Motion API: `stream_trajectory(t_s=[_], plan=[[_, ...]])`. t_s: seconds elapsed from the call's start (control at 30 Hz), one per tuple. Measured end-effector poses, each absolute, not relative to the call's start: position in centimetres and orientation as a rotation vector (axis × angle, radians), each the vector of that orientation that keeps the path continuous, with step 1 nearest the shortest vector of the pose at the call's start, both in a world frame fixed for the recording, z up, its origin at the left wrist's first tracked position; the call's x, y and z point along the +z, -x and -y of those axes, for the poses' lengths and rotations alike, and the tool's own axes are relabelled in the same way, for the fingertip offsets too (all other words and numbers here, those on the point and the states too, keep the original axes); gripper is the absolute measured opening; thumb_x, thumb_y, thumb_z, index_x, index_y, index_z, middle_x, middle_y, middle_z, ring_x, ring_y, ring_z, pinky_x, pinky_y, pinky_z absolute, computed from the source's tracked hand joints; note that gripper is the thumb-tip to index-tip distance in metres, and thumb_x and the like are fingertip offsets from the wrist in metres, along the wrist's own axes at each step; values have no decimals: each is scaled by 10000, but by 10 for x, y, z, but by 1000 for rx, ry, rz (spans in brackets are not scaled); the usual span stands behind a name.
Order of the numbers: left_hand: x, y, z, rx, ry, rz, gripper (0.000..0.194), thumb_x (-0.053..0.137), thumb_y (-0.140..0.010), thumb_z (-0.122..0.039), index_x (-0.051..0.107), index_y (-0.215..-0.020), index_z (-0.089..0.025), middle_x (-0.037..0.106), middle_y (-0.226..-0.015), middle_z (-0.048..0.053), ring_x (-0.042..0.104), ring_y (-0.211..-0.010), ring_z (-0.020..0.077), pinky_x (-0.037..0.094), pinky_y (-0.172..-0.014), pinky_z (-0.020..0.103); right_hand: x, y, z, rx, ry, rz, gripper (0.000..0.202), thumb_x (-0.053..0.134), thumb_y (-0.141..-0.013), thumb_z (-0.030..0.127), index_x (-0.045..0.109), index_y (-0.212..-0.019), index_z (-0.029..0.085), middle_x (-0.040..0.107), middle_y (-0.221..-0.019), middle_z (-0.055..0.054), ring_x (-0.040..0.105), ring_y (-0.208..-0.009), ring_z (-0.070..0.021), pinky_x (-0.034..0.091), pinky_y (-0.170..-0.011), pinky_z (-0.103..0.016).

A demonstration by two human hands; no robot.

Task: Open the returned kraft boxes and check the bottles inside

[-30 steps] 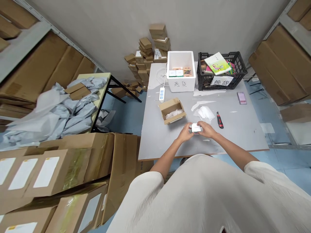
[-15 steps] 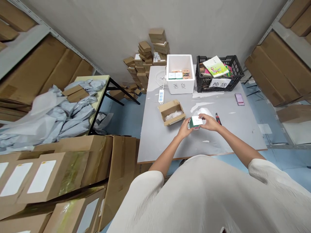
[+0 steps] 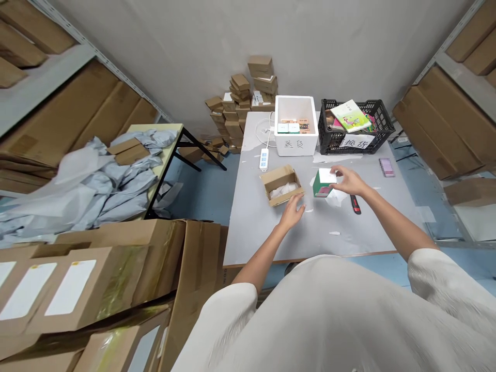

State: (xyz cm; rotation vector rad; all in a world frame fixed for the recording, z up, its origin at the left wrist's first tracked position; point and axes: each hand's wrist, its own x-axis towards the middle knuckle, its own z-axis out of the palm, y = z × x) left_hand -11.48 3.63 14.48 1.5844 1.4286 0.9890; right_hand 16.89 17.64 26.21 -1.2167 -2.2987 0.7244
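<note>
My right hand (image 3: 349,181) grips a small green box with a white top (image 3: 324,183) by its right side, over the grey table. White wrapping paper (image 3: 338,198) lies under and beside the box. My left hand (image 3: 292,212) is off the green box, fingers apart, at the near right corner of an open cardboard box (image 3: 282,185). I cannot tell whether it touches that box. Crumpled white packing (image 3: 283,190) lies inside the cardboard box. A red and black box cutter (image 3: 355,204) rests below my right hand.
At the table's back stand a white foam box (image 3: 296,144) holding small boxes and a black crate (image 3: 354,126) with books. A power strip (image 3: 264,159) lies left; a blurred pink item (image 3: 386,167) lies right. Stacked cartons (image 3: 127,274) crowd the table's left side.
My left hand has let go of the green box and moved left towards the cardboard box. The right hand has carried the green box slightly right. The view has shifted a little.
</note>
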Motion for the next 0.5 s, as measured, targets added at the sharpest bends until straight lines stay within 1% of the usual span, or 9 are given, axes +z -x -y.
stream_trajectory(t_s=[0.17, 0.27, 0.37, 0.5], plan=[[149, 135, -53, 1019, -1570, -1459, 362, 608, -1016, -266, 660, -1374, -258, 652, -1445, 115, 631, -1361, 283, 509, -1182, 483, 298, -166, -223, 570, 1220, 2248, 487, 838, -753, 395, 655, -1188, 276, 740, -1212, -48, 710, -1011, -298, 558, -893, -425], [150, 139, -62, 1010, -1569, -1479, 325, 595, -1024, -262, 681, -1337, -257, 661, -1432, 111, 631, -1367, 279, 514, -1177, 475, 313, -159, -264, 484, 1216, 2216, 493, 830, -762, 408, 643, -1196, 268, 732, -1191, -52, 699, -980, -293, 558, -887, -435], [154, 140, -71, 998, -1594, -1506, 301, 574, -1036, -262, 697, -1311, -259, 672, -1433, 102, 604, -1406, 281, 497, -1203, 488, 319, -147, -319, 416, 1186, 2189, 506, 814, -781, 414, 620, -1224, 263, 716, -1170, -56, 681, -961, -288, 558, -871, -442], [161, 142, -82, 1011, -1597, -1548, 299, 548, -1051, -266, 705, -1306, -265, 680, -1437, 95, 604, -1408, 281, 498, -1209, 497, 314, -122, -400, 309, 1082, 2186, 526, 777, -835, 433, 576, -1293, 268, 690, -1143, -63, 642, -996, -288, 552, -870, -439]])
